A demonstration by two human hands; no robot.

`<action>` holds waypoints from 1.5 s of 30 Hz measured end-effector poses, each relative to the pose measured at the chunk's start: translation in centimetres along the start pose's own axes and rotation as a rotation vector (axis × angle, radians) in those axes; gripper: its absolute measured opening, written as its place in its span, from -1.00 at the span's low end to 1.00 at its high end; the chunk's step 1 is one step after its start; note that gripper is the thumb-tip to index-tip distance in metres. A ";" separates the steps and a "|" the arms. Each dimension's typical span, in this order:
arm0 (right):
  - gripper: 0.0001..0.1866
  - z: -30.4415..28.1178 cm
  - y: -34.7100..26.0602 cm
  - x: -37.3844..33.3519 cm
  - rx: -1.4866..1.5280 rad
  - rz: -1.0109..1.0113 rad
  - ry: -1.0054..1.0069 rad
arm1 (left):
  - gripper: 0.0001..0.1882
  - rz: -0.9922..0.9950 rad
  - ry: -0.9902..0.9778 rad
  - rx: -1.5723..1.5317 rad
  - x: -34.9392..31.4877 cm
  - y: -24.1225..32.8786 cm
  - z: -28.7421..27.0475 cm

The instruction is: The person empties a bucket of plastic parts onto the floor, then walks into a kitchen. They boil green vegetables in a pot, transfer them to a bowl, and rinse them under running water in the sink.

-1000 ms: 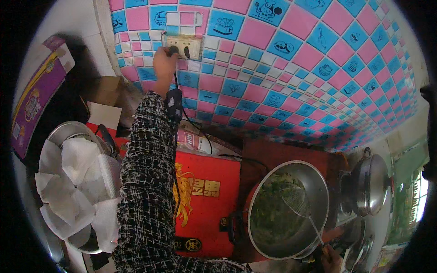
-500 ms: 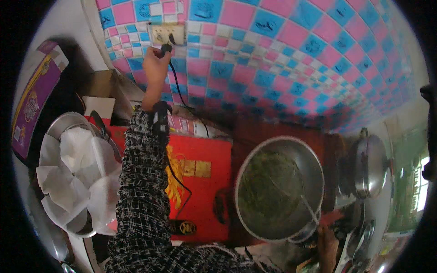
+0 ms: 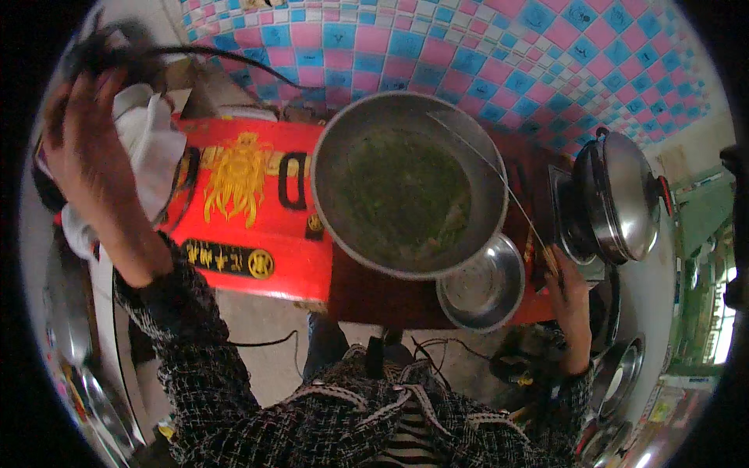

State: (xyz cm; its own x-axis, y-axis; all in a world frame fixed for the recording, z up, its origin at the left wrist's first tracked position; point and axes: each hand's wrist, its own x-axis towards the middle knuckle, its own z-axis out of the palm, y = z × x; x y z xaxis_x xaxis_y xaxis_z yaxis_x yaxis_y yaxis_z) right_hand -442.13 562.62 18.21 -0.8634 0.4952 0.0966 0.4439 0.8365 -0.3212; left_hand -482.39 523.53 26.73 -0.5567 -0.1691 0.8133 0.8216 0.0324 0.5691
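At the upper left, my left hand (image 3: 86, 156) is raised, its fingers closed around a dark, motion-blurred end of a black power cord (image 3: 226, 54). That cord stretches right, toward the tiled wall. My right hand (image 3: 569, 296) grips the wooden handle of a long metal spatula (image 3: 515, 199). The spatula slants over the near right rim of a large grey wok (image 3: 331, 230), its far end inside by the wall. Shredded dark green leaves (image 3: 406, 187) cover the wok's bottom. A metal bowl (image 3: 499, 292) sits against the wok's near right side, partly hidden under its rim.
A red box (image 3: 289, 269) with gold print and a black handle lies left of the wok. White cloth or paper (image 3: 152, 148) is behind my left wrist. A lidded steel pot (image 3: 628, 199) stands at the right. Thin cables trail over the floor (image 3: 257, 312).
My left hand has left the wall socket with the cord and swung to the far left. The view has shifted, showing more floor and the metal bowl. My right hand still holds the spatula.
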 end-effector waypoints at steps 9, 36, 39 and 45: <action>-0.51 3.9 2.3 6.0 0.104 -0.227 -0.163 | -0.80 -0.479 0.235 -0.080 -21.3 3.8 -18.9; -0.77 -4.3 2.4 7.8 0.222 0.005 -0.594 | -0.56 -1.599 -0.765 -0.467 -48.5 11.8 9.6; -0.76 -4.3 1.9 7.7 0.357 0.090 -0.747 | -0.59 -1.550 -0.723 -0.473 -50.2 11.6 11.6; -0.72 0.9 0.1 7.2 0.635 0.210 -0.907 | -0.59 -1.550 -0.519 -0.604 -50.2 12.5 10.1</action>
State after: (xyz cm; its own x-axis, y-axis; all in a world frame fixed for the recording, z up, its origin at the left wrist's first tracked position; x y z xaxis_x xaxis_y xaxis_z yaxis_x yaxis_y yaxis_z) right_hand -448.47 566.06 18.05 -0.7560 0.0419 -0.6532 0.6217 0.3583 -0.6966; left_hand -445.41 542.35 -5.78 -0.6840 0.6255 -0.3754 -0.6064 -0.2015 0.7692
